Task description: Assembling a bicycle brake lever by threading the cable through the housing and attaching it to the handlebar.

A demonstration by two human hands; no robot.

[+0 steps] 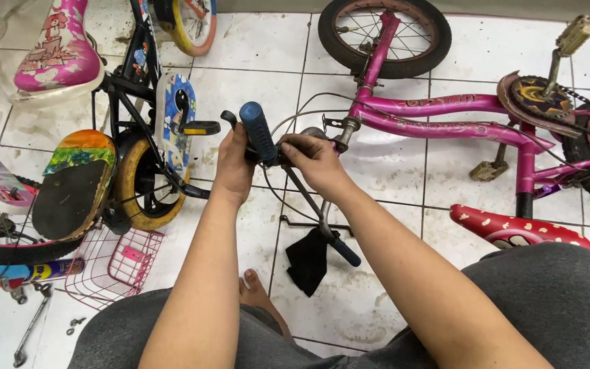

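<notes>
A pink child's bicycle [438,116] lies on its side on the white tiled floor. Its handlebar [308,198] points toward me, with a blue rubber grip [258,130] on the upper end and a dark grip [345,251] on the lower end. My left hand [233,164] is wrapped around the bar and brake lever just left of the blue grip. My right hand [315,160] grips the bar beside the same grip, near the stem. A black cloth [306,260] hangs below the handlebar.
A second small bike with a black frame [124,89], yellow-rimmed wheel [146,184] and pink saddle [59,51] stands at left. A pink wire basket [114,263] and a wrench [29,328] lie on the floor. A red spotted saddle [513,229] is at right.
</notes>
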